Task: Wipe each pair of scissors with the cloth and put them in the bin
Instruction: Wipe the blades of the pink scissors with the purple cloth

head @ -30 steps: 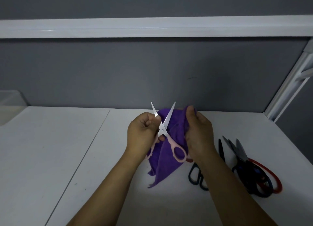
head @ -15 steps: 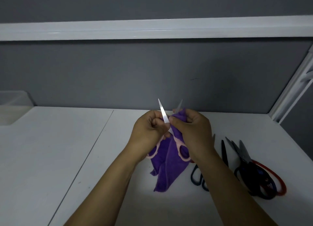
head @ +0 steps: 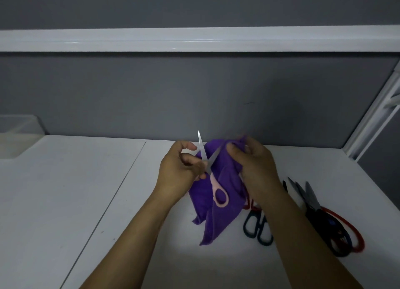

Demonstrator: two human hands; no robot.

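The left grip (head: 179,171) pinches the pink-handled scissors (head: 213,181) near the pivot, blades spread in a V and pointing up and away. The right grip (head: 253,165) is clenched on a bunched upper fold of the purple cloth (head: 218,223), at the tip of the lower blade; the rest of the cloth hangs behind the scissors, its corner touching the desk (head: 86,202).

This looks like the wiping of one blade. To do it well, I would draw the cloth from pivot to tip with the fold wrapped over the blade's back, fingers off the cutting edge, while the left grip keeps the pivot steady. The bare upper blade's point rises close to the left thumb, so it needs watching.

Just right of the cloth lie dark-handled scissors (head: 258,227), and beyond them a heap of more scissors (head: 311,198), blades toward the wall. Left of the cloth the desk runs open to the translucent bin (head: 19,135) at its far corner.
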